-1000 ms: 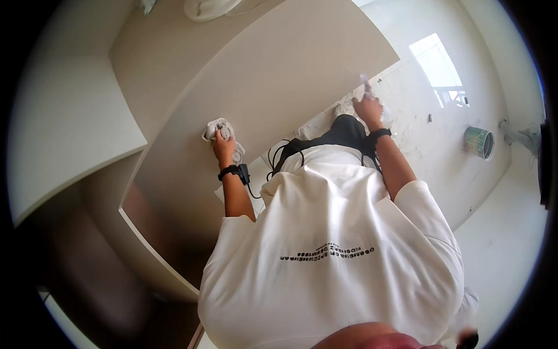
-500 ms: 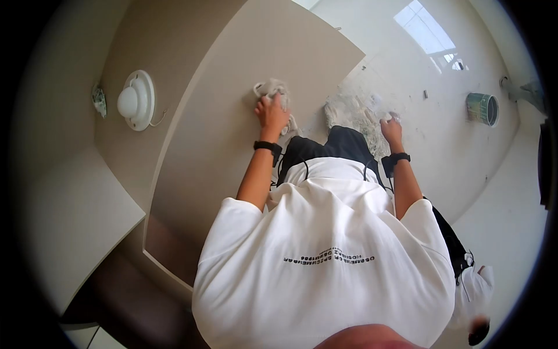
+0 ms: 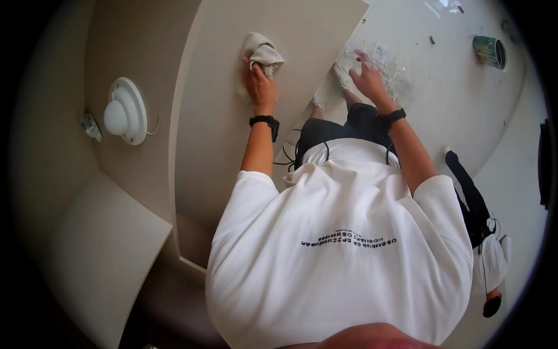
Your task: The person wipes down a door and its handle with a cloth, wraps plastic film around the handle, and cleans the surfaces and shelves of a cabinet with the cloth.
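Note:
My left hand (image 3: 260, 88) is closed on a bunched, off-white cloth (image 3: 265, 56). The cloth lies against a broad beige panel (image 3: 221, 134). Off to the right, my right hand (image 3: 369, 80) is raised over the dusty floor, its thumb and fingers apart and nothing visible in them. Beneath it are white powder and crumbs (image 3: 400, 87) beside my dust-covered shoe (image 3: 342, 74).
A green bucket (image 3: 490, 52) lies tipped on the pale floor at the upper right. Left of the panel is a white dome lamp (image 3: 126, 111) with a loose wire. Another person (image 3: 491, 244) in a white top is at the right.
My left hand and the cloth have moved up and slightly left along the panel. My right hand has moved up and left, and its fingers have spread. The view has shifted.

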Motion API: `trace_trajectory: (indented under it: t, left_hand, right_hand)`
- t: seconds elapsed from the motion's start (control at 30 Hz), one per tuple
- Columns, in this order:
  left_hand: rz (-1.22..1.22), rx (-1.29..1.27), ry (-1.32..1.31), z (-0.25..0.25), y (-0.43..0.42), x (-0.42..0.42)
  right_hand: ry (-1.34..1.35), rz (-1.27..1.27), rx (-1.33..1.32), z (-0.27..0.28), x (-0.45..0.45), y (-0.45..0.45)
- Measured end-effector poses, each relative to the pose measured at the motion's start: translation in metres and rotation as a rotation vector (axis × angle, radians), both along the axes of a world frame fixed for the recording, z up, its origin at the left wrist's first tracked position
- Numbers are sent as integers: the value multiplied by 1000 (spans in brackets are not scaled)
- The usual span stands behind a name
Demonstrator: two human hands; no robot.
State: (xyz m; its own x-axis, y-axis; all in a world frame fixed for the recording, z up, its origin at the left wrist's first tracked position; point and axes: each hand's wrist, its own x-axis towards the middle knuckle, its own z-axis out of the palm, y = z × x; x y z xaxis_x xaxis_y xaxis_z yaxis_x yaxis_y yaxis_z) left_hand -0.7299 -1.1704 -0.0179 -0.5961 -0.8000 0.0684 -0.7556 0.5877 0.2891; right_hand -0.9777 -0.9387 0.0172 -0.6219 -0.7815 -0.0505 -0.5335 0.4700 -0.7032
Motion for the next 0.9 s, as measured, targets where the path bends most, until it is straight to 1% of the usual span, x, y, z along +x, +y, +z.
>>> trace_trajectory:
  t: [0.07, 0.1, 0.17, 0.23, 0.27, 0.3, 0.37, 0.4, 0.47, 0.5, 0.53, 0.6, 0.63, 0.7, 0.73, 0.83, 0.9]
  left_hand:
    - [151, 32, -35, -11, -20, 58]
    - [255, 70, -77, -13, -25, 89]
    - [484, 121, -226, 15, -27, 134]
    - [712, 213, -270, 19, -32, 184]
    - [833, 242, -257, 19, -36, 210]
    - [951, 273, -243, 16, -41, 233]
    - [1113, 425, -71, 9, -53, 276]
    - [1089, 388, -2, -4, -56, 289]
    - [1042, 301, 132, -22, -57, 304]
    - [1065, 293, 155, -27, -56, 301]
    - [1085, 281, 179, -32, -57, 298]
    - [1120, 278, 224, -36, -55, 285]
    - [1108, 280, 214, -38, -51, 274]
    - [1084, 283, 188, -44, -46, 256]
    - [1036, 339, 181, -52, -47, 253]
    - [860, 357, 225, -61, -39, 214]
    - [825, 287, 123, -45, -24, 170]
  right_hand:
    - [87, 52, -15, -8, 6, -1]
    - [-40, 44, 39, -5, 10, -1]
    - [-288, 25, 149, 10, 20, -2]
    - [-347, 48, 232, 20, 22, 2]
    - [-376, 49, 276, 24, 21, 3]
    - [-344, 29, 243, 23, 21, 4]
    - [-277, -13, 184, 16, 22, 11]
    - [-319, -46, 224, 27, 23, 10]
    - [-407, -28, 192, 33, 35, 14]
    - [-443, -18, 162, 34, 34, 12]
    - [-370, 37, 137, 20, 38, 18]
    - [-384, 147, 157, 24, 42, 16]
    - [-394, 201, 168, 26, 45, 15]
    - [-366, 217, 232, 27, 49, 11]
    - [-352, 224, 264, 27, 48, 11]
    - [-414, 230, 313, 22, 37, 13]
    - [-406, 209, 326, 18, 27, 21]
